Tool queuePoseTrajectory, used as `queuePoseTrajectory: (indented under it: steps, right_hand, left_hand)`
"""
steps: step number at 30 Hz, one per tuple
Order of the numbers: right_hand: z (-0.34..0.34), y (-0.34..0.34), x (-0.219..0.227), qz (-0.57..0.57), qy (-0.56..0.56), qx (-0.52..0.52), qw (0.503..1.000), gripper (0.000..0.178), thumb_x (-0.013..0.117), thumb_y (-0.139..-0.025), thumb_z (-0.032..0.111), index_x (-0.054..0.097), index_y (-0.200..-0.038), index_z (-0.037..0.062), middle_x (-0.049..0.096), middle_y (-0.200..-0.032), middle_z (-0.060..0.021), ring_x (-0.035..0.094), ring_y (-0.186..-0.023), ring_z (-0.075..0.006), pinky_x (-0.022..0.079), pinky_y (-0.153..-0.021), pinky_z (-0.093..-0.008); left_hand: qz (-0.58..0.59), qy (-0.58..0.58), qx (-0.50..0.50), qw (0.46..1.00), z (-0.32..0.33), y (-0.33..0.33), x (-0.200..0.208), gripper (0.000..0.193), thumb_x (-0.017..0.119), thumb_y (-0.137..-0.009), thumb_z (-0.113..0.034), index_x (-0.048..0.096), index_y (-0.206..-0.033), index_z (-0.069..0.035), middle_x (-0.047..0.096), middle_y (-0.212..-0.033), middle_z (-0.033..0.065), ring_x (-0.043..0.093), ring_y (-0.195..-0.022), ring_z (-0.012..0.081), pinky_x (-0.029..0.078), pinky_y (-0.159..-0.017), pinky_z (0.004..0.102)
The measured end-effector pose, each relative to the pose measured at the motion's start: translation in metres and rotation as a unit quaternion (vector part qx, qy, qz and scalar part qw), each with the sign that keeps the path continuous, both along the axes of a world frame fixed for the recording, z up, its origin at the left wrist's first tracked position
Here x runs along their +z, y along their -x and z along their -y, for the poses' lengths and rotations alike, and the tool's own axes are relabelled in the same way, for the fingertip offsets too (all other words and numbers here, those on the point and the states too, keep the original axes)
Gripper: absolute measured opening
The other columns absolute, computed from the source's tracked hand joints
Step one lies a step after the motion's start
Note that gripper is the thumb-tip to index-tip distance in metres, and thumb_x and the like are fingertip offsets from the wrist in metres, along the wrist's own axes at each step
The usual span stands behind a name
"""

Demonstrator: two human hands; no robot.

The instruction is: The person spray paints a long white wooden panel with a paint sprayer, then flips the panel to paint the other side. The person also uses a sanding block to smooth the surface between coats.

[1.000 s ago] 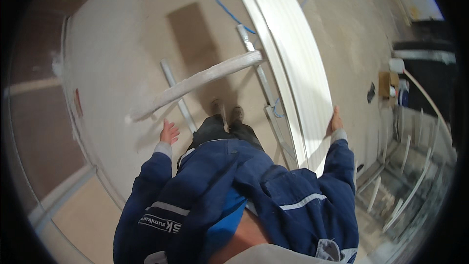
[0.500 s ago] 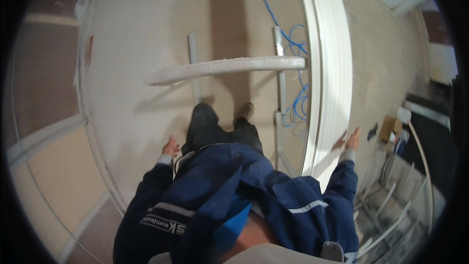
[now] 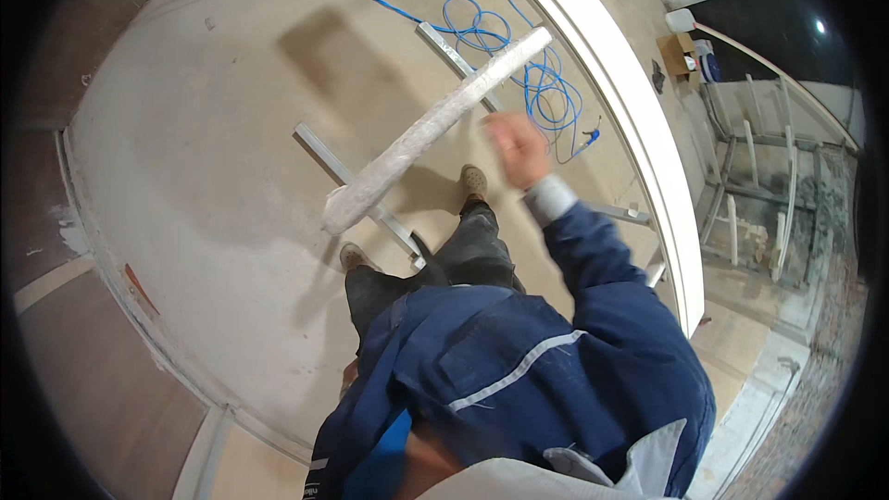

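My right hand (image 3: 519, 150) is out in front of my body, blurred by motion, its fingers seeming partly bent. It appears nearest the right metal bar (image 3: 446, 54) and a long, pale, wrapped-looking beam (image 3: 421, 139); I cannot make out a touch. That beam lies slantwise across this bar and the left metal bar (image 3: 324, 154). Only a sliver of my left hand (image 3: 349, 376) shows beside my jacket, so its fingers are hidden.
A blue hose (image 3: 548, 97) lies in loops beyond the bars. Long white boards (image 3: 639, 106) run along my right side. A cardboard box (image 3: 679, 54) and a metal rack (image 3: 773, 190) stand farther right. A wooden panelled wall (image 3: 102, 343) borders the left.
My view has turned to the right. My right hand has moved from beside the white boards to the front of my body. My left hand has become mostly hidden by the jacket.
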State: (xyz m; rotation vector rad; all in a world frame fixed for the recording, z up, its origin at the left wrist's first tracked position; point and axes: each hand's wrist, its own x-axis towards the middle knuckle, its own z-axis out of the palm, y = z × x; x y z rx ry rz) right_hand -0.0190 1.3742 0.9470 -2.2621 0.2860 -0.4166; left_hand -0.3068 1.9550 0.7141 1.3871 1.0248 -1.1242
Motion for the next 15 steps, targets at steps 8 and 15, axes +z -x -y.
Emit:
queuePoseTrajectory:
  steps: [8, 15]
  right_hand:
    - [-0.233, -0.053, -0.008, -0.050, 0.032, 0.216, 0.975, 0.020, 0.070, -0.094, 0.028, 0.073, -0.093, 0.0077, 0.071, -0.095, -0.0141, 0.066, -0.095, -0.0350, 0.052, -0.084, -0.0456]
    - [-0.298, -0.090, -0.031, -0.086, -0.020, 0.182, 0.979, 0.021, 0.068, -0.096, 0.027, 0.074, -0.094, 0.0077, 0.072, -0.095, -0.0139, 0.066, -0.094, -0.0349, 0.052, -0.083, -0.0456]
  left_hand:
    - [0.074, -0.124, 0.017, 0.989, -0.201, -0.078, 0.041, 0.023, 0.071, -0.091, -0.025, 0.063, -0.101, -0.006, 0.054, -0.079, 0.0009, 0.054, -0.064, 0.0150, 0.048, -0.058, 0.0319]
    - [0.194, -0.119, 0.127, 0.966, -0.191, -0.300, 0.059, 0.030, 0.072, -0.097, -0.035, 0.059, -0.086, -0.010, 0.049, -0.066, -0.0009, 0.048, -0.052, 0.0130, 0.044, -0.048, 0.0309]
